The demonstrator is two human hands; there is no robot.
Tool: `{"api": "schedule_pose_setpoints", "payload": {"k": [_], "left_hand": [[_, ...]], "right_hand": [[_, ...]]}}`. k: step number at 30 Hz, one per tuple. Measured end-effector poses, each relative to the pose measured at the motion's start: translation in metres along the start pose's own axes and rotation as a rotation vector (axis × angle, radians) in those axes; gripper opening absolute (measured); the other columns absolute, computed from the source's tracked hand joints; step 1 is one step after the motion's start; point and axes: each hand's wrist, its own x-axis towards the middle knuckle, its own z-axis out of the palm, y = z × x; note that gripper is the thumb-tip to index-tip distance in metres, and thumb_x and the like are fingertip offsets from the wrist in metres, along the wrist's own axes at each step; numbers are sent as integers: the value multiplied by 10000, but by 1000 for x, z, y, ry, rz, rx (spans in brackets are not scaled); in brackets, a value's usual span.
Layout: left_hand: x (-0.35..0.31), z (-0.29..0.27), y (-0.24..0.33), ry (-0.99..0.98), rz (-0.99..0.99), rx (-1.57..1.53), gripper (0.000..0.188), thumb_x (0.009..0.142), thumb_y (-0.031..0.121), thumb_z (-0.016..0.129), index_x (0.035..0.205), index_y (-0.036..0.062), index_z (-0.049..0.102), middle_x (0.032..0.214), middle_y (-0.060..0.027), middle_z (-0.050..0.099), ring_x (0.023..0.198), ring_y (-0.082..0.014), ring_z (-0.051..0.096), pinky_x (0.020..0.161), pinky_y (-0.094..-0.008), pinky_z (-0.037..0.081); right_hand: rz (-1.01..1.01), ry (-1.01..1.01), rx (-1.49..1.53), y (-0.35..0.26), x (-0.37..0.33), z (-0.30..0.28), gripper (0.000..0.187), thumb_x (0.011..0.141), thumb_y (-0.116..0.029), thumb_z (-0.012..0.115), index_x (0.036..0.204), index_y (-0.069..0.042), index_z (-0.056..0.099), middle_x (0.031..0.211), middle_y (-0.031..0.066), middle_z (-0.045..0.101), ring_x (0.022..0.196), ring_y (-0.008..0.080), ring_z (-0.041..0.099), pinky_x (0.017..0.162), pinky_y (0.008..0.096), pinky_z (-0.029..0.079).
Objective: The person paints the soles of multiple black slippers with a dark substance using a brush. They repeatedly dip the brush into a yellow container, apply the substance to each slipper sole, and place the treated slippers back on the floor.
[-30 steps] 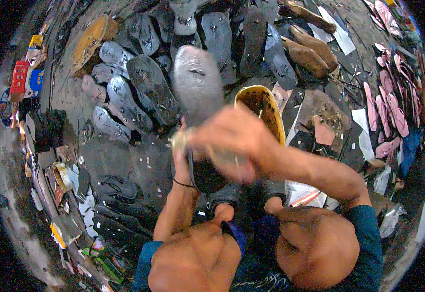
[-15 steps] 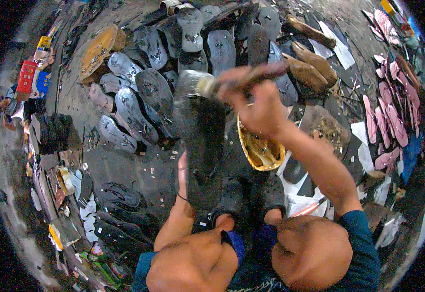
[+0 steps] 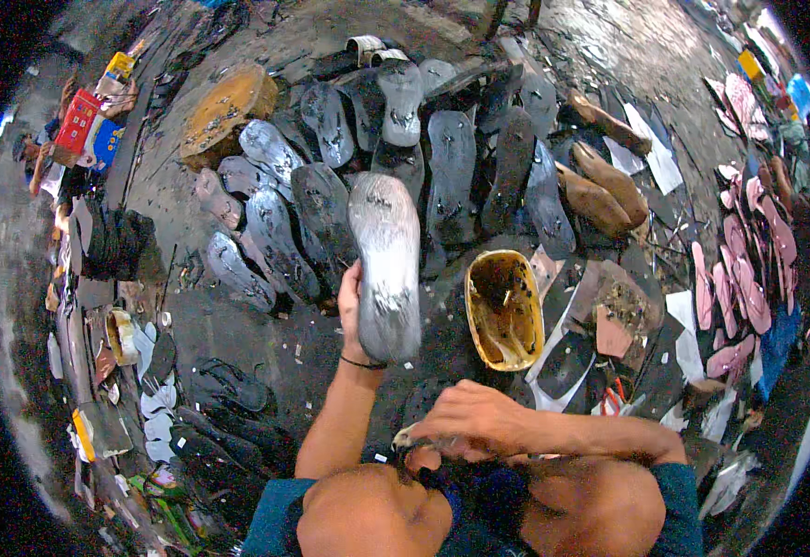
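My left hand (image 3: 350, 311) grips a dark shoe sole (image 3: 385, 269) by its left edge, holding it up over the ground. The sole's face shines pale and wet around the middle. Low in front of my knees, my right hand (image 3: 472, 420) is closed around a brush (image 3: 405, 434). Only the brush's pale bristle end shows; its handle is mostly hidden by the fingers. A yellow oblong tub (image 3: 471, 311) with dark smears and residue inside sits to the right of the sole.
Beyond the held sole lie several coated soles (image 3: 451, 176). Brown shoe lasts (image 3: 604, 190) and a round wooden block (image 3: 224, 116) flank them. Pink soles (image 3: 748, 288) lie far right, black straps (image 3: 113, 241) left. Scraps (image 3: 679, 320) litter the ground. Another person holds a red-and-blue object (image 3: 90, 130) far left.
My right hand has drawn the brush from the sole's far end back toward my knees. The sole's wet, shiny face now shows. The view has shifted, uncovering the whole tub.
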Motion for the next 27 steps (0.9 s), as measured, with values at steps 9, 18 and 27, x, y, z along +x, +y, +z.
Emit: {"api": "schedule_pose_setpoints", "payload": {"k": [9,18,27], "left_hand": [[178,51,91,-275,290,-6,398,1024,356,517,1255,37,578,1185,-95,669,1004,-240,668,880,-397,541],[-14,-101,28,601,717,746,191,1031,208,555,1159,65,568,796,-15,608,658,-99,546,630,-264,479],[-163,-326,159,1491,646,1174,731,791,198,735,1376,-70,389,1279,-232,569,1182,-362,555,1041,-464,414]], "right_hand": [[495,320,-120,2,-39,-25,247,815,-152,785,1046,-90,725,982,90,714,887,309,644,790,423,495],[865,569,52,15,-58,-12,289,944,-220,688,1134,-3,668,1023,118,713,965,239,669,895,371,512],[679,443,-147,19,-31,-14,305,1018,-215,578,1186,33,633,1124,151,675,1048,247,625,977,367,450]]}}
